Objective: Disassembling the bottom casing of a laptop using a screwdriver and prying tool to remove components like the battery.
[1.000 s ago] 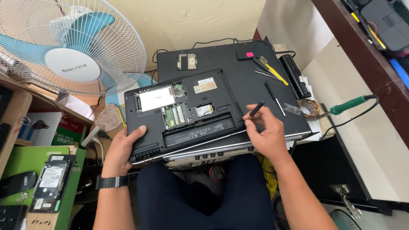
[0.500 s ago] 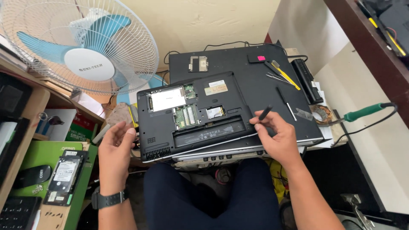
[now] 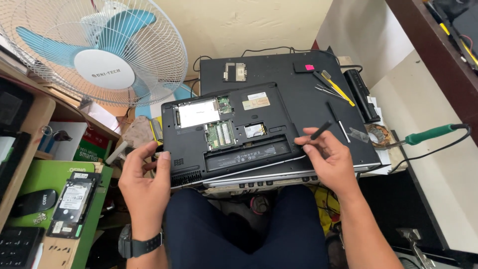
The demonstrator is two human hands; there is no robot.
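A black laptop [image 3: 234, 132] lies upside down with its bottom covers off, showing memory and a drive bay. It rests on top of a larger closed black laptop [image 3: 279, 74]. My left hand [image 3: 144, 182] touches the upturned laptop's left front corner with its fingertips, fingers apart. My right hand [image 3: 331, 162] hovers by its right front edge and pinches a thin black screwdriver [image 3: 321, 130] between thumb and fingers, tip pointing up and right. A watch sits on my left wrist.
A white and blue fan [image 3: 99, 55] stands at the back left. A hard drive [image 3: 72, 199] lies on a green mat at the left. Tweezers and a yellow tool [image 3: 336, 87] lie on the larger laptop. A green-handled soldering iron [image 3: 428, 134] rests at the right.
My left hand has let go of the laptop's left edge and opened, now just touching the corner. My right hand has moved slightly right, still holding the screwdriver.
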